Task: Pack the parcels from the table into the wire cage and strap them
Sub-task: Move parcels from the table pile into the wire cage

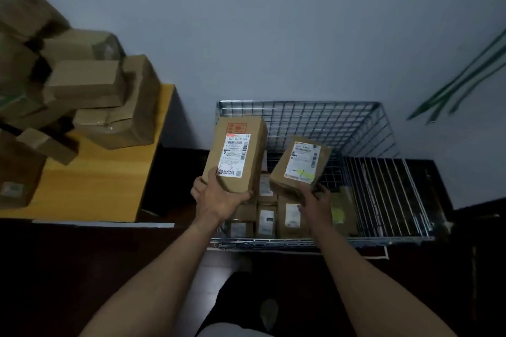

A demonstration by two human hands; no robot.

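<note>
Two bare forearms (164, 268) reach in from the bottom of the view and cross the front edge of the cage (298, 103). The left grip (216, 197) is clamped on the near end of a tall box (235, 153), with the thumb on its labelled face and the fingers underneath. The right grip (315, 200) is clamped on the near end of a smaller parcel (299, 165), which is tilted with its label up. Both are held above the cage's left half, apart from each other and not yet set down.

Under them a row of packed parcels (267, 219) stands on edge along the front edge, running from the front-left corner toward the middle. The right half of the cage floor shows bare wire.

The step in hand looks to be placing these two. It would go best one at a time. The box could go down first, on edge against the left wall and tight behind the row. The parcel could then be slid in beside it so the tops sit level for the strap. Lowering each parcel rather than dropping it should keep the standing row from tipping.

Left of the cage, the table (109, 172) carries a blurred pile (90, 85) of boxes, so much packing remains. Whether the green strips (465, 82) by the wall are straps, I cannot tell.
</note>
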